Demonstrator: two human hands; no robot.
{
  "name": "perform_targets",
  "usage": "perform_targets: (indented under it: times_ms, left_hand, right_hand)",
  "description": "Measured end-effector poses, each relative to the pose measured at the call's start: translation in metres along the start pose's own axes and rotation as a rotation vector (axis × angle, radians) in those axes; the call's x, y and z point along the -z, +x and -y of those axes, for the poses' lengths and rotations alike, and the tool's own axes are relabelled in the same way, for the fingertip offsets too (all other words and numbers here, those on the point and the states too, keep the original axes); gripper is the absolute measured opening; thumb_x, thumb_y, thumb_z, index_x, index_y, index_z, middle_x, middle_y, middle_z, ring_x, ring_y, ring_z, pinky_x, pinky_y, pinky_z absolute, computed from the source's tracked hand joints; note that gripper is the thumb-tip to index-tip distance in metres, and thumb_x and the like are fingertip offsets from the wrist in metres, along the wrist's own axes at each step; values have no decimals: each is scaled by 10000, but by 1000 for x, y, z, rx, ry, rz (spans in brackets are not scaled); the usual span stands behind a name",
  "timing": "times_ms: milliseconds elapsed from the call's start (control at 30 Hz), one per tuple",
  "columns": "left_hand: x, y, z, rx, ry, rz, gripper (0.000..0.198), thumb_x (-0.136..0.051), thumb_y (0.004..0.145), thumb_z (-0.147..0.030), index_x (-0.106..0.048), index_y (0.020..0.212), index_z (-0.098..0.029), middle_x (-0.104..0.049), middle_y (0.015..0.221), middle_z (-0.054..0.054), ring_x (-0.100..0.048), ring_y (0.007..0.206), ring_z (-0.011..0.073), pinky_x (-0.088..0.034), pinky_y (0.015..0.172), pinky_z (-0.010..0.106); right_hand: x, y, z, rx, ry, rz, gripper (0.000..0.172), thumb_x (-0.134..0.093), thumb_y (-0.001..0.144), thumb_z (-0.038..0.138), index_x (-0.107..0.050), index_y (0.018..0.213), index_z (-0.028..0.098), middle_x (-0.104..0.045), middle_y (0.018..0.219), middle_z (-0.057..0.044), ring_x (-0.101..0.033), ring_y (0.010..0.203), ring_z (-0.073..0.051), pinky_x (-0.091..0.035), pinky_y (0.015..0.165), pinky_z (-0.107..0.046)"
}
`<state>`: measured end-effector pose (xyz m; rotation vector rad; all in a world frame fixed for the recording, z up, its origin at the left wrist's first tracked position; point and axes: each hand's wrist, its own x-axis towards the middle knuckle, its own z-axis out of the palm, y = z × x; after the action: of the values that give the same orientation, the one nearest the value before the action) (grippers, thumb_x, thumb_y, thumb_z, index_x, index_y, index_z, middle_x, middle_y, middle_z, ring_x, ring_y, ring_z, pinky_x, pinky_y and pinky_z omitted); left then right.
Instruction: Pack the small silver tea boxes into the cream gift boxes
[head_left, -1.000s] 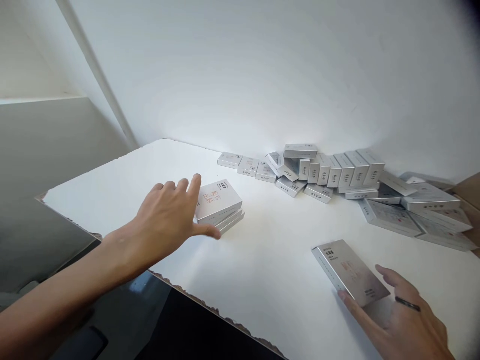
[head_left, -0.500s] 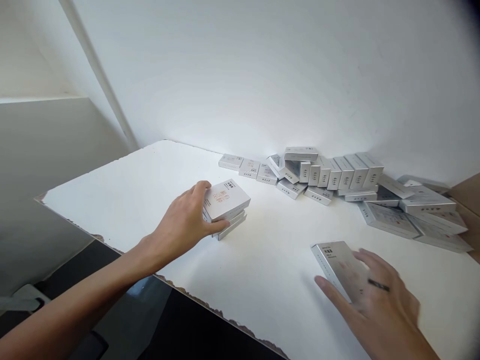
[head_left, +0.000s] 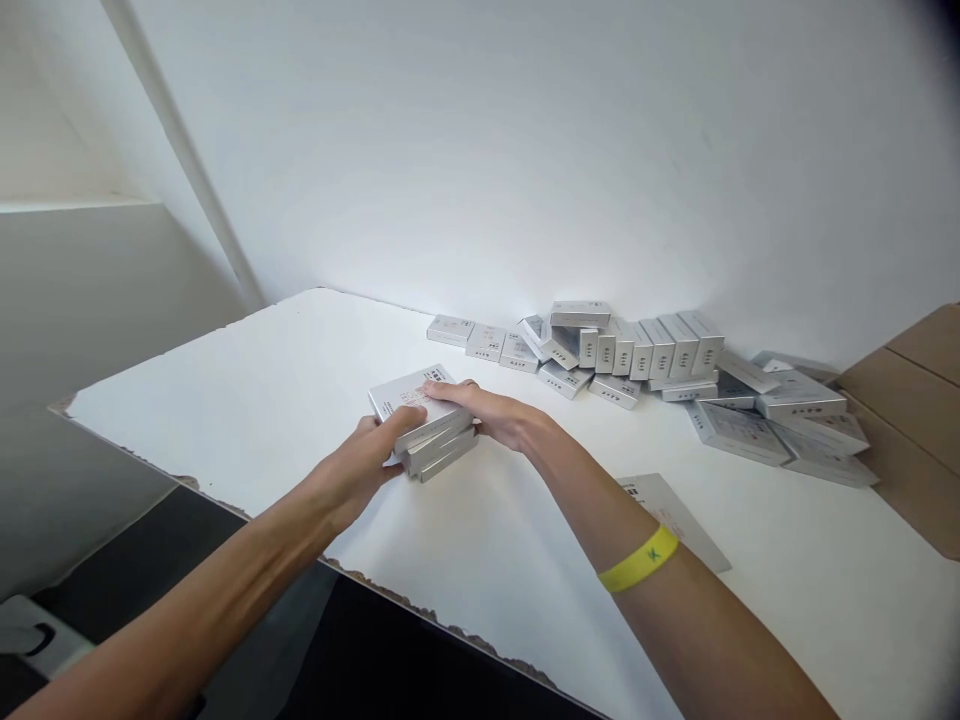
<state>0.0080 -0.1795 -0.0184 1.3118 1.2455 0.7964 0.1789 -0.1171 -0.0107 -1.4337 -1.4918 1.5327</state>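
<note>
Both my hands are on a small pile of flat silver-white boxes near the middle of the table. My left hand grips the near left side of the top box, its thumb on the upper face. Reaching across from the right, my right hand has its thumb on the same box, while its other fingers are mostly hidden behind the pile. The lower boxes sit slightly askew beneath. Partly covered by my right forearm, a single box lies flat on the table.
Along the wall runs a row of upright boxes, with more lying flat around it. A heap of boxes is at the right, beside a brown cardboard box. The white table's front edge is chipped.
My right hand has left the single box at the right and moved left onto the pile. My left hand has shifted, its thumb now on top. The view has turned slightly right.
</note>
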Motion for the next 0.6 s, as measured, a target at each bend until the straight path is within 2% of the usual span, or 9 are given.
perform_targets:
  times_ms: [100,167,200,267,333,367,467,600]
  left_hand:
    - [-8,-6,-5,-41,-15,41,601,-558,905,-504,-382,1416,-241,-560,1377,139,-575,1257,293,-526,1034,466]
    - [-6,-10,3,-75,22,166,806,-701,834,-449,-244,1475,-278,-483,1450,152,-525,1317,299,-498,1066,488]
    - [-3,-12,9,-101,56,240,936,-759,792,-428,-159,1498,-297,-393,1519,160,-450,1388,302,-467,1099,496]
    - [5,-12,23,-168,157,371,1191,-843,707,-426,19,1523,-332,-116,1639,156,-180,1525,306,-334,1188,527]
    - [11,-8,34,-252,288,431,1415,-913,593,-460,149,1522,-345,141,1650,126,85,1542,310,-157,1237,551]
    - [12,-4,37,-283,332,460,1480,-933,549,-470,179,1518,-345,196,1639,121,136,1532,319,-107,1241,557]
    - [11,7,37,-318,348,531,1461,-932,557,-463,158,1521,-338,155,1641,132,72,1541,330,-123,1247,541]
    - [3,13,35,-285,255,573,1402,-920,599,-390,143,1511,-329,18,1636,154,-109,1528,314,-218,1233,517]
  right_hand:
    - [1,-37,-15,1,42,24,904,-638,794,723,-262,1389,156,-609,1271,-177,-606,1161,-319,-446,1053,-520]
    - [6,-69,-33,74,69,19,937,-654,835,652,-93,1446,217,-516,1408,-149,-534,1280,-258,-443,1085,-427]
    - [9,-83,-44,113,57,28,1013,-722,809,597,-31,1465,252,-449,1474,-140,-485,1336,-245,-440,1093,-400]
    - [17,-107,-65,148,-27,51,1239,-872,688,471,46,1503,304,-277,1585,-130,-347,1444,-252,-377,1151,-410]
    - [24,-118,-81,139,-118,69,1446,-951,568,383,138,1518,338,-145,1631,-123,-224,1501,-274,-276,1205,-453]
    - [26,-120,-86,126,-141,83,1513,-968,525,362,173,1518,342,-128,1636,-125,-202,1507,-283,-247,1215,-469]
    - [29,-114,-88,75,-175,157,1576,-975,493,345,227,1513,342,-181,1623,-133,-251,1487,-289,-264,1207,-482]
    - [25,-107,-81,5,-202,165,1475,-929,596,388,226,1512,359,-266,1592,-110,-364,1421,-260,-347,1168,-467]
